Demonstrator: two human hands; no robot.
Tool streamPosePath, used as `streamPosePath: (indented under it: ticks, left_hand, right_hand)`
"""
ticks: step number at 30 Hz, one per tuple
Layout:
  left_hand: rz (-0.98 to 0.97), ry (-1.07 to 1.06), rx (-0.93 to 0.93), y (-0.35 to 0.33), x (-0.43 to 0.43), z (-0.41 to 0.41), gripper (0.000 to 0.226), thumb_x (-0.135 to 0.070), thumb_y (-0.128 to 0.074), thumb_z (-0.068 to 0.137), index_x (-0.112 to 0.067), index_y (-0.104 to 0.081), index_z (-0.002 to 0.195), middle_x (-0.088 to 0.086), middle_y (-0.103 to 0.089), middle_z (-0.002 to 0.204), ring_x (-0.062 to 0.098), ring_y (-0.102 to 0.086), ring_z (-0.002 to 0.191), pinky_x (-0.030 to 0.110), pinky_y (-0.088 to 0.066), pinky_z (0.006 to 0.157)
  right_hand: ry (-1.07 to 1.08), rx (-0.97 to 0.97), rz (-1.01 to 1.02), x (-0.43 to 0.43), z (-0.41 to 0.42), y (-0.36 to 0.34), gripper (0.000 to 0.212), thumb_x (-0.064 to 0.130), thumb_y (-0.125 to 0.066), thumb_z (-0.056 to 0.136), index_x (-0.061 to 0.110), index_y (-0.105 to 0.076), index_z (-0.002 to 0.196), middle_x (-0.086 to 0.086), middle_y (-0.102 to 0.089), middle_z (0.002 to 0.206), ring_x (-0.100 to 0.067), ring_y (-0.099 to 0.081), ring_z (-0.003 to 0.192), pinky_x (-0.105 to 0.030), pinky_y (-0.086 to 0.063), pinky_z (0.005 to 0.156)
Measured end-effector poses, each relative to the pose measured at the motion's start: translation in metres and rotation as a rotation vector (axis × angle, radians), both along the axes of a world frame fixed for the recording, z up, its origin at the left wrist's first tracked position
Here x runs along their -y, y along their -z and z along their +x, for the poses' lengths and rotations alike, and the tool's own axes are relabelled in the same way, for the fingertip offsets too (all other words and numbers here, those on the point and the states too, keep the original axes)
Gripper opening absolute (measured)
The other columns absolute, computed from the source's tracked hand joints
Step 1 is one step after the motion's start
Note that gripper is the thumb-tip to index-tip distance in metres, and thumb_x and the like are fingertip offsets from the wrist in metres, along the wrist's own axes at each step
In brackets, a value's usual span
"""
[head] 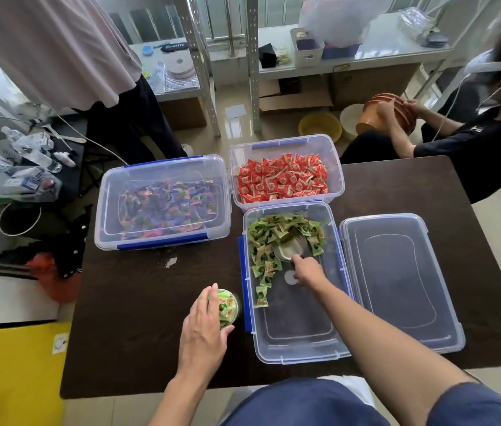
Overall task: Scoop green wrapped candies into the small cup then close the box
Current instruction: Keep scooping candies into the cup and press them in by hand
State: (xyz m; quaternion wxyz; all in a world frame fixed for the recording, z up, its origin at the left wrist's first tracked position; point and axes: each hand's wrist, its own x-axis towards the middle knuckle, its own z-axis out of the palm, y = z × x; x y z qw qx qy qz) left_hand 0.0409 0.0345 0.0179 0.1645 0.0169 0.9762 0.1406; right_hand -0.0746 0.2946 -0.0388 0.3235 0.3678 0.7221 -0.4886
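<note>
A dark table [150, 318] fills the room's middle, its near edge partly hidden by the person's lap. Blue-purple candies blur behind the lidded box [163, 201]. The open box [292, 342] holds green candies [264, 244] heaped at its far end, its lid [396, 281] flat just beside it. A red-candy box [286, 179] stands behind. The right hand [307, 272] covers the scoop [292, 247] handle, seemingly gripping it. The left hand [206, 327] curls round the small cup [227, 305], partly hiding it; green candies show inside
</note>
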Motion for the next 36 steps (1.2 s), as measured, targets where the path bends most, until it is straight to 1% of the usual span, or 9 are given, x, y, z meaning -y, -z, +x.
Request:
streamPosePath:
  ticks: [1,3,7,14,23,26,30,33,36]
  left_hand:
    - [-0.002,0.000,0.002,0.000,0.000,0.000,0.103,-0.034,-0.082,0.079,-0.014,-0.019,0.159,0.006,-0.035,0.157,0.021,-0.039,0.143,0.036,-0.044,0.108]
    - [-0.003,-0.004,0.007,0.000,-0.002,0.000,0.103,-0.033,-0.081,0.080,-0.015,-0.018,0.159,0.006,-0.034,0.158,0.021,-0.038,0.144,0.036,-0.043,0.109]
    - [0.011,-0.016,0.015,-0.002,-0.005,-0.001,0.102,-0.033,-0.081,0.081,-0.016,-0.017,0.159,0.005,-0.032,0.160,0.019,-0.035,0.146,0.034,-0.041,0.111]
    - [0.022,-0.022,0.006,-0.003,-0.003,0.001,0.102,-0.032,-0.079,0.082,-0.017,-0.014,0.160,0.004,-0.029,0.162,0.018,-0.031,0.148,0.032,-0.037,0.113]
    - [0.139,-0.056,0.006,-0.001,0.001,0.003,0.102,-0.027,-0.078,0.084,-0.020,-0.011,0.160,-0.001,-0.023,0.165,0.014,-0.024,0.151,0.029,-0.031,0.117]
    - [0.275,-0.172,0.052,-0.002,0.002,0.002,0.105,-0.021,-0.081,0.083,-0.023,-0.010,0.161,-0.001,-0.021,0.165,0.014,-0.024,0.150,0.029,-0.028,0.119]
    - [0.415,-0.350,0.144,-0.004,0.002,-0.002,0.117,-0.016,-0.083,0.080,-0.026,0.001,0.160,0.001,-0.018,0.166,0.016,-0.025,0.150,0.031,-0.025,0.118]
    - [0.462,-0.291,0.095,-0.006,0.001,0.005,0.121,-0.016,-0.082,0.080,-0.033,0.008,0.158,-0.003,-0.007,0.169,0.012,-0.017,0.152,0.024,-0.018,0.117]
    - [0.471,-0.170,0.011,-0.009,0.003,0.011,0.129,-0.028,-0.085,0.077,-0.040,0.017,0.156,-0.012,0.010,0.168,0.003,-0.003,0.153,0.026,-0.013,0.121]
  right_hand:
    - [0.122,0.053,-0.164,-0.002,-0.002,0.000,0.035,0.034,-0.042,0.094,0.005,-0.060,0.086,-0.009,-0.055,0.063,-0.022,-0.048,0.044,-0.028,-0.037,0.041]
    - [0.305,0.152,-0.425,-0.010,-0.002,0.002,0.029,0.034,-0.040,0.094,0.013,-0.050,0.078,0.004,-0.031,0.050,-0.009,-0.019,0.033,-0.016,-0.013,0.034]
    - [0.350,0.232,-0.608,-0.018,0.000,0.002,0.028,0.033,-0.037,0.092,0.016,-0.044,0.071,0.006,-0.026,0.047,-0.007,-0.014,0.032,-0.012,-0.009,0.033]
    - [0.089,0.084,-0.340,-0.018,0.028,-0.004,0.023,0.038,-0.040,0.085,0.020,-0.044,0.072,0.004,-0.031,0.052,-0.012,-0.018,0.039,-0.020,-0.014,0.040]
    - [-0.032,-0.016,-0.281,-0.030,0.060,-0.055,0.028,0.033,-0.036,0.089,0.017,-0.044,0.068,0.004,-0.028,0.050,-0.013,-0.018,0.040,-0.017,-0.015,0.041]
    - [-0.135,-0.054,-0.250,-0.029,0.067,-0.086,0.027,0.025,-0.037,0.091,0.011,-0.052,0.074,0.003,-0.031,0.050,-0.011,-0.020,0.038,-0.014,-0.017,0.038]
    - [-0.309,-0.106,-0.212,-0.021,0.076,-0.114,0.025,0.019,-0.041,0.086,0.018,-0.040,0.061,0.004,-0.036,0.047,-0.011,-0.023,0.038,-0.018,-0.017,0.041]
    - [-0.404,-0.128,-0.218,-0.011,0.084,-0.126,0.019,0.018,-0.042,0.089,0.017,-0.046,0.070,0.003,-0.040,0.050,-0.011,-0.026,0.040,-0.019,-0.019,0.041]
    - [-0.542,-0.089,-0.184,0.004,0.089,-0.132,0.018,0.026,-0.046,0.091,0.015,-0.056,0.081,0.003,-0.046,0.056,-0.011,-0.031,0.042,-0.021,-0.023,0.040]
